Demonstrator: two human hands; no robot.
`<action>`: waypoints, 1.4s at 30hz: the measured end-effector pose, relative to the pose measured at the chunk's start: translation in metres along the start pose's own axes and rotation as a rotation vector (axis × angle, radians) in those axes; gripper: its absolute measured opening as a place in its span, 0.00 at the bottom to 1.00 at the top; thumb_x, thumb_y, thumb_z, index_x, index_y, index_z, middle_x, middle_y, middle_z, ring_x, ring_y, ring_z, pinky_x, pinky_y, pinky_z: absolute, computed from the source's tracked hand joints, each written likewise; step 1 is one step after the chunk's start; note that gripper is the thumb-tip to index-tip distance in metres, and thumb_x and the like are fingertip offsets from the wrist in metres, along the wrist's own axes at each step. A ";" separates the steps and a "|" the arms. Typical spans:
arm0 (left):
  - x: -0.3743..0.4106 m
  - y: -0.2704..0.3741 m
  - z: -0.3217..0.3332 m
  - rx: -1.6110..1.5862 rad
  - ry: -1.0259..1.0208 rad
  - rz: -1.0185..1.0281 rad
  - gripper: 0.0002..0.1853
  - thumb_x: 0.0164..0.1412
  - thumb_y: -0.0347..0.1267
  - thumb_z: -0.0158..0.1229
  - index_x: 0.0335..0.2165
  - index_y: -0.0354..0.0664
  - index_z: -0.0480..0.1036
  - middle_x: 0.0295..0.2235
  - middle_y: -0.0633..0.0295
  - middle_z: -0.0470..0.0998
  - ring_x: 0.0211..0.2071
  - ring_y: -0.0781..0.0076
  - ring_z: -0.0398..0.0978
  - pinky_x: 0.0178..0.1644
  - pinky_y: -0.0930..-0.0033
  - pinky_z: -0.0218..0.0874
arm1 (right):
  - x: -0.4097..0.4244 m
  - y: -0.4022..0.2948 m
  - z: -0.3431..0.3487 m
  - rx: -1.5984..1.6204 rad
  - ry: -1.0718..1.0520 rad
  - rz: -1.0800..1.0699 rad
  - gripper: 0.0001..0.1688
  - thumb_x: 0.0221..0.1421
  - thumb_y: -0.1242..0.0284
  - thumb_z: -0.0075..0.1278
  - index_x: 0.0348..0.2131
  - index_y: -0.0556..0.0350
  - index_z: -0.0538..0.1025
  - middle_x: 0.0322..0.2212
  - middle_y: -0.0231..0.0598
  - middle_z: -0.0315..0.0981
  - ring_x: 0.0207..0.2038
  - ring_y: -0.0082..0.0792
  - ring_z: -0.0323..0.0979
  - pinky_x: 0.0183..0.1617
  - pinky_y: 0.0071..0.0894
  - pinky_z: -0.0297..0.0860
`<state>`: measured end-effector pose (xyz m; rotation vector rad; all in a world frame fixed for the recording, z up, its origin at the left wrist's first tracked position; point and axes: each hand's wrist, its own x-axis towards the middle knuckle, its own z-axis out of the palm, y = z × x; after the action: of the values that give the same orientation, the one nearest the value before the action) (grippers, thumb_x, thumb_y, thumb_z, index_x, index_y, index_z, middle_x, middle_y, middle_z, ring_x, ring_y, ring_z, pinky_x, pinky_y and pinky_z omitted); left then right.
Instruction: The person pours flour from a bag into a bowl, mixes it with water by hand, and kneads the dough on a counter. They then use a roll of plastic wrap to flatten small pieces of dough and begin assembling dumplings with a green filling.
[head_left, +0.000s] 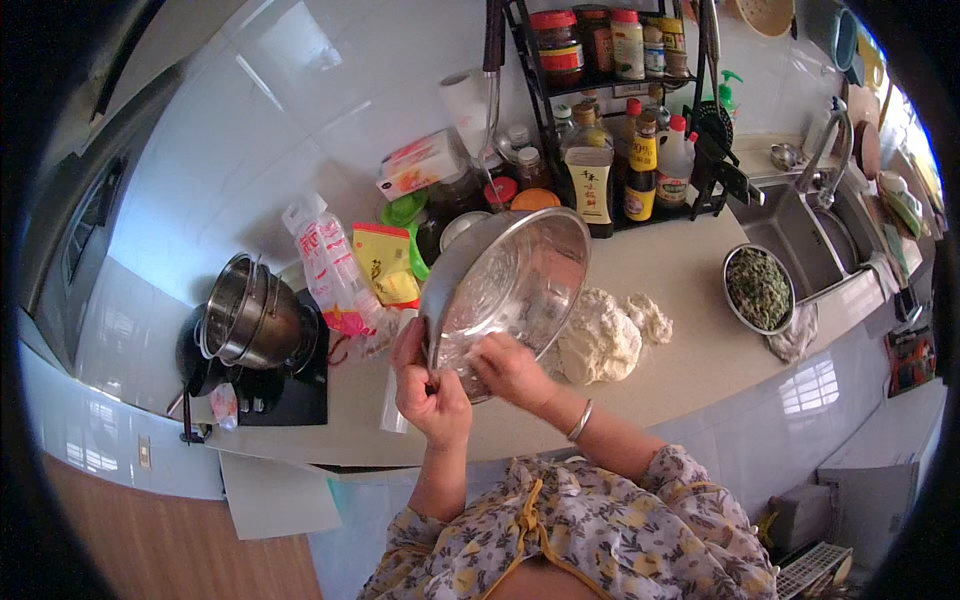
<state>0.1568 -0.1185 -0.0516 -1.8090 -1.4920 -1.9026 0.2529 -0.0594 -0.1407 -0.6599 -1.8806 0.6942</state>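
A large stainless steel bowl is tilted on its side above the counter, its inside facing right. My left hand grips its rim at the near left. With fingers curled, my right hand is at the lower inner wall of the bowl; whether the fingertips hold anything is hidden. A lump of pale, rough dough lies on the countertop right of the bowl, with a smaller ragged piece against it.
A metal bowl of chopped green filling stands near the sink. Stacked steamer pots stand on the black stove at left. Bottles and a black spice rack line the wall; plastic bags lie left of the large bowl.
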 end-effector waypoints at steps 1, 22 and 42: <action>0.003 0.001 -0.001 0.028 -0.022 0.048 0.05 0.43 0.14 0.44 0.21 0.32 0.58 0.46 0.43 0.72 0.47 0.47 0.68 0.52 0.57 0.59 | -0.003 0.025 -0.004 -0.141 0.031 -0.090 0.06 0.46 0.78 0.51 0.28 0.55 0.70 0.27 0.42 0.67 0.31 0.45 0.69 0.34 0.40 0.68; -0.012 -0.008 0.004 0.002 -0.067 0.052 0.04 0.44 0.16 0.46 0.22 0.31 0.61 0.49 0.42 0.70 0.50 0.50 0.67 0.55 0.57 0.55 | -0.009 0.051 -0.031 -0.515 0.095 0.007 0.05 0.43 0.76 0.53 0.26 0.53 0.73 0.23 0.41 0.69 0.27 0.48 0.69 0.33 0.42 0.68; 0.017 -0.014 -0.003 0.163 -0.059 0.006 0.06 0.42 0.14 0.42 0.22 0.32 0.59 0.47 0.47 0.72 0.41 0.61 0.72 0.46 0.68 0.62 | -0.001 0.029 -0.039 -0.238 0.091 0.144 0.07 0.40 0.81 0.49 0.26 0.61 0.68 0.26 0.45 0.65 0.34 0.48 0.68 0.35 0.43 0.68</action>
<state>0.1404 -0.1045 -0.0451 -1.8097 -1.6062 -1.6840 0.2933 -0.0333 -0.1478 -0.9705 -1.8597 0.5246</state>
